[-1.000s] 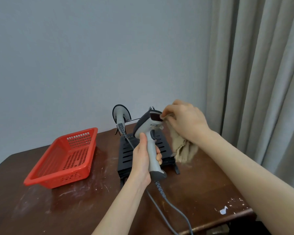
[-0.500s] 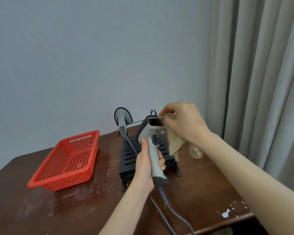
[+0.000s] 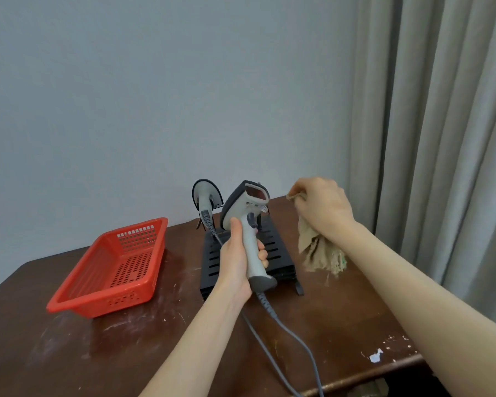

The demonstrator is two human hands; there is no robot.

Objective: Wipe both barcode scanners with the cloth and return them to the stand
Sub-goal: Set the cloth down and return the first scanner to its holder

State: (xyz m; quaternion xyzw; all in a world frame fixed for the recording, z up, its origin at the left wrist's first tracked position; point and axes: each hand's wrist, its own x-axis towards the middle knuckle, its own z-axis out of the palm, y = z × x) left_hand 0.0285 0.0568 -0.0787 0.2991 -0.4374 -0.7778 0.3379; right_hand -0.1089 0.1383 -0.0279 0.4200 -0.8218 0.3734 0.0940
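Note:
My left hand (image 3: 236, 260) grips the handle of a grey-white barcode scanner (image 3: 245, 209) and holds it upright above the black slotted stand (image 3: 275, 247), its window facing me. Its grey cable (image 3: 287, 333) trails down over the table's front edge. My right hand (image 3: 321, 209) holds a beige cloth (image 3: 318, 250) bunched in its fingers, a short way right of the scanner's head and not touching it. A second scanner (image 3: 206, 196) sits at the stand's back left, head up.
A red plastic basket (image 3: 112, 270) lies on the dark wooden table (image 3: 126, 353) to the left of the stand. Grey curtains (image 3: 441, 138) hang at the right. A plain wall is close behind the table.
My right hand with the cloth has pulled away to the right, off the scanner's head. The scanner's window is now uncovered. My left hand keeps its grip on the handle.

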